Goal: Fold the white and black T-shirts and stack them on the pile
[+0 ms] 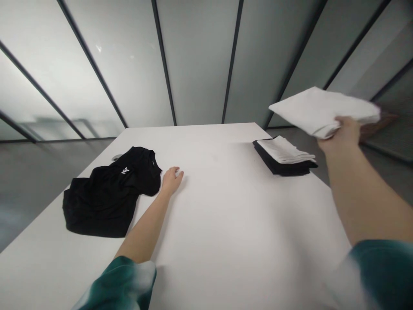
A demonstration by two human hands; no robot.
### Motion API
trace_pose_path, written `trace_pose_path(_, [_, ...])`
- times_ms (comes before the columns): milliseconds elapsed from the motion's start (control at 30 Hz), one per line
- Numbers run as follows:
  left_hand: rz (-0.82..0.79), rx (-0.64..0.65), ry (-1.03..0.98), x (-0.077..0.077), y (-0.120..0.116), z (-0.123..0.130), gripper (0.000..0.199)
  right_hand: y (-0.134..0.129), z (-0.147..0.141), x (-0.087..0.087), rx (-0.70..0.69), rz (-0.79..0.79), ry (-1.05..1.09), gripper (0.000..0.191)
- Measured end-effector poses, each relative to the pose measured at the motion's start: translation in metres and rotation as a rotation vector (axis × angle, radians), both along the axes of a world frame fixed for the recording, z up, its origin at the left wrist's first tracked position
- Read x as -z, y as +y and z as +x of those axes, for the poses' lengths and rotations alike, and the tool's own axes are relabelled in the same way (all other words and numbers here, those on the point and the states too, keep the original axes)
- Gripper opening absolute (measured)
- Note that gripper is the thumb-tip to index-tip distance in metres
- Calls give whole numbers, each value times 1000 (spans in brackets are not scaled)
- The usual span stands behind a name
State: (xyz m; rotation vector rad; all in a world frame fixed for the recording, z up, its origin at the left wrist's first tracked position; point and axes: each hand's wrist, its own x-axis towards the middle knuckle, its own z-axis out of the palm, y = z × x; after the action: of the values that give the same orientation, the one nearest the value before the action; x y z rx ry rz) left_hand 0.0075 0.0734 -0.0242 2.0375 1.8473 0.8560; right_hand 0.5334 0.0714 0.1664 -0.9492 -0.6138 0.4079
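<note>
white garment (322, 112) in right hand (340, 133), black t-shirt (109, 193) by left hand (171, 181)

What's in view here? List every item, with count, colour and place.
Table: 1, white, under everything below.
Crumpled T-shirt: 1, black with white print, on the table's left side.
Folded stack of clothes: 1, white garment on black garment, on the table's far right.
Folded cloth: 1, white, held in the air at right.
Glass wall panels: several, grey with dark frames, beyond the table.
Floor: 1, grey, around the table.
Left hand: 1, on the table beside the T-shirt.
Right hand: 1, gripping the folded cloth.
Sleeves: 2, green and white, at the bottom of the view.
</note>
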Motion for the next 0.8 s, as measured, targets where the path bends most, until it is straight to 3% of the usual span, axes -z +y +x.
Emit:
trace_pose_path(67, [7, 3, 23, 0, 0, 1, 35, -7, -4, 47, 17, -387, 211, 29])
trace_pose_path(133, [10, 2, 37, 1, 1, 1, 35, -13, -7, 86, 68, -664, 336, 25])
trace_pose_path(233, [9, 3, 50, 2, 1, 1, 35, -18, -11, 113, 158, -715, 357, 23])
trace_pose_path(400, [7, -4, 89, 3, 2, 1, 37, -19, -12, 106, 207, -730, 314, 26])
trace_pose_path(667, [1, -12, 136, 2, 1, 1, 39, -16, -13, 98, 50, -650, 361, 19])
trace_pose_path(800, [6, -9, 142, 1, 0, 2, 38, -23, -24, 96, 71, -582, 395, 19])
